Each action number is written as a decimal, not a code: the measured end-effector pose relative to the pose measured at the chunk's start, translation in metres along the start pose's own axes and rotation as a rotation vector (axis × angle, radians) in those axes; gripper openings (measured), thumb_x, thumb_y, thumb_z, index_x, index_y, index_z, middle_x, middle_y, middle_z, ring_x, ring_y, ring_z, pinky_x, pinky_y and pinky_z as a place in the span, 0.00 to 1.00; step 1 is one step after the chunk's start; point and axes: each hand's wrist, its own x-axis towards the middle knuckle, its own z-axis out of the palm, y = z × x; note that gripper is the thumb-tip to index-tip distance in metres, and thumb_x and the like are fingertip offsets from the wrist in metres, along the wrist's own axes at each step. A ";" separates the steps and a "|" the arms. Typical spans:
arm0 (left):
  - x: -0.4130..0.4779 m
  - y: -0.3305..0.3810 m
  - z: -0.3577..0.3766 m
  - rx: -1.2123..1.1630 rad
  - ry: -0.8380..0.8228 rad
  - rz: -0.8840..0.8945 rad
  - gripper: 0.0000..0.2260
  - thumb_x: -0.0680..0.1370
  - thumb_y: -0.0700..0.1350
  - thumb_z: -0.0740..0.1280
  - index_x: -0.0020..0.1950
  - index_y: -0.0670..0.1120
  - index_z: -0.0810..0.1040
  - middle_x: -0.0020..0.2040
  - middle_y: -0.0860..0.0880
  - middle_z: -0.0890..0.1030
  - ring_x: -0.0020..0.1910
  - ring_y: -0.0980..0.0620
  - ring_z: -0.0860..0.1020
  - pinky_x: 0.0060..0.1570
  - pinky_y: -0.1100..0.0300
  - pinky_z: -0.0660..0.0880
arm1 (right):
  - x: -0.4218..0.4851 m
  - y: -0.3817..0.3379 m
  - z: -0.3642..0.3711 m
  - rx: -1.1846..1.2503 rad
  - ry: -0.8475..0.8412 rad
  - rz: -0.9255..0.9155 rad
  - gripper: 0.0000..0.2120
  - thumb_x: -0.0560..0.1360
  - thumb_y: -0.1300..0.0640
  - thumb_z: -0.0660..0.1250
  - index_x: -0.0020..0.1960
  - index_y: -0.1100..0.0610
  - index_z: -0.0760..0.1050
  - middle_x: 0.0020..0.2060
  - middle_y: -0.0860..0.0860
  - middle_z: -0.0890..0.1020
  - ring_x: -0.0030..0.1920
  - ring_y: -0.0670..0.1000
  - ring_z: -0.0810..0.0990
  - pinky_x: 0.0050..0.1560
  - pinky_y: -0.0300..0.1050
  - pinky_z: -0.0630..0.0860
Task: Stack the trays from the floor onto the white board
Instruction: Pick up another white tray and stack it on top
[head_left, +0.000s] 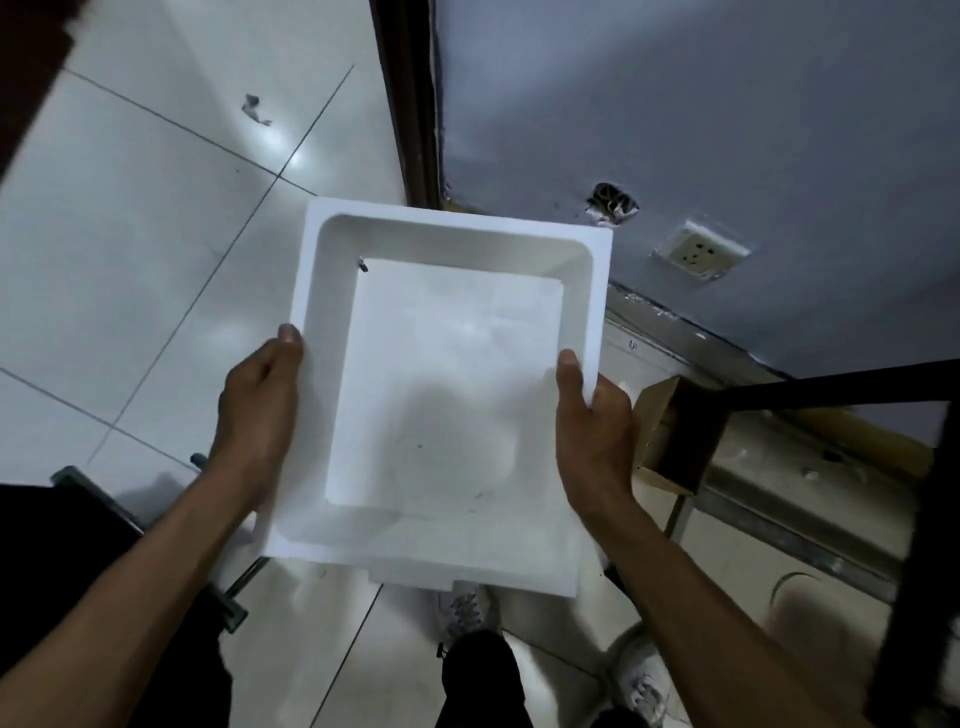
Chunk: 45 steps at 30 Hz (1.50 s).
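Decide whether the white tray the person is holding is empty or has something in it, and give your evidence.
Empty. The white tray, held by the left hand and right hand, shows a bare floor apart from small dark specks.

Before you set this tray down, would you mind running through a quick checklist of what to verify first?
1. Left hand grips the white foam tray at its left rim: ok.
2. Right hand grips the right rim: ok.
3. Tray held roughly level, open side up: ok.
4. Tray interior free of loose items: ok, apart from a small dark speck near the far left corner.
5. White board in sight as the destination: cannot tell, it is not clearly in view.
6. Path clear: not ok, a cardboard box and a dark frame stand close on the right.
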 end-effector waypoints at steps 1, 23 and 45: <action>-0.009 0.009 -0.006 -0.028 0.025 -0.007 0.21 0.82 0.60 0.57 0.42 0.45 0.76 0.37 0.52 0.77 0.36 0.52 0.73 0.37 0.60 0.67 | -0.009 -0.010 -0.006 0.007 -0.013 0.001 0.22 0.80 0.39 0.56 0.34 0.51 0.71 0.32 0.49 0.79 0.37 0.50 0.80 0.42 0.52 0.79; -0.209 0.310 -0.147 -0.173 0.032 0.217 0.17 0.81 0.59 0.59 0.45 0.51 0.82 0.37 0.54 0.86 0.40 0.51 0.84 0.42 0.55 0.78 | -0.138 -0.273 -0.245 0.172 0.068 -0.374 0.20 0.84 0.51 0.49 0.35 0.56 0.64 0.29 0.52 0.67 0.30 0.47 0.65 0.32 0.40 0.63; -0.402 0.431 -0.003 0.035 -0.109 0.676 0.26 0.81 0.62 0.57 0.36 0.40 0.65 0.32 0.44 0.64 0.30 0.49 0.63 0.32 0.57 0.59 | -0.152 -0.239 -0.533 0.295 0.382 -0.298 0.11 0.82 0.53 0.54 0.53 0.58 0.72 0.38 0.49 0.77 0.36 0.46 0.75 0.33 0.39 0.69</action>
